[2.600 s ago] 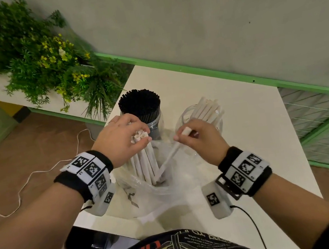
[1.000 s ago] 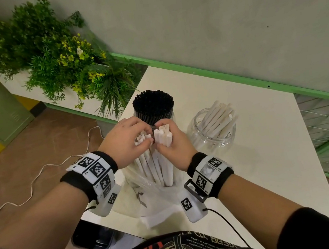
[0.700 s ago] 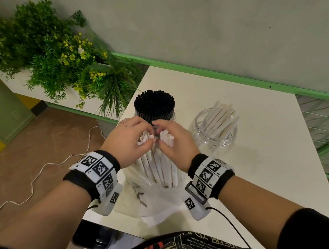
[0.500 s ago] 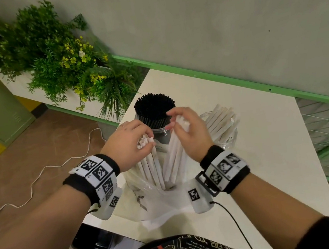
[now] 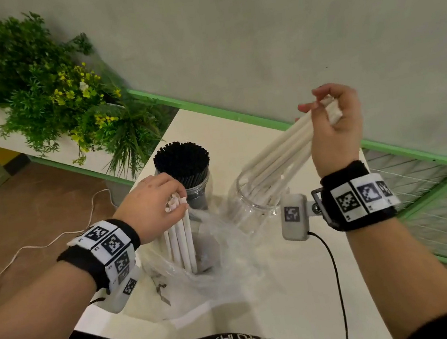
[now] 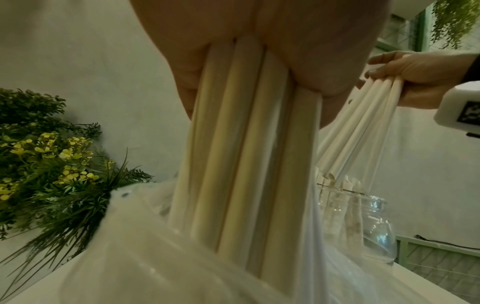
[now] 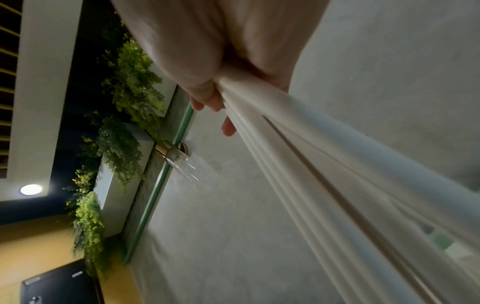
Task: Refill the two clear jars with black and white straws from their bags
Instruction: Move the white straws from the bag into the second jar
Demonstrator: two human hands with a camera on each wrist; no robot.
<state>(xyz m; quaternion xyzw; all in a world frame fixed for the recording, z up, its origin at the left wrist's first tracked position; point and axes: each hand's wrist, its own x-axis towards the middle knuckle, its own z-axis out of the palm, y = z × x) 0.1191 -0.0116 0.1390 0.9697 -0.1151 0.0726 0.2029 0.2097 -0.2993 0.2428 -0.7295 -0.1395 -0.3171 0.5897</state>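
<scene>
My right hand grips a bunch of white straws by the top, raised and slanting down, their lower ends at the mouth of the clear jar; the same bunch streaks across the right wrist view. My left hand holds the tops of the other white straws upright in the crumpled clear plastic bag. In the left wrist view those straws run down from my palm into the bag, with the right hand's bunch over the jar. A second jar is packed with black straws.
The white table butts against a grey wall with a green rail. Green plants with yellow flowers stand in a planter at the left. A cable trails from my right wrist device. A white cord lies on the brown floor.
My right hand took a bunch of white straws from the bag, lifted it up and to the right, and now holds it slanted over the clear jar. The left hand stayed on the bag's straws.
</scene>
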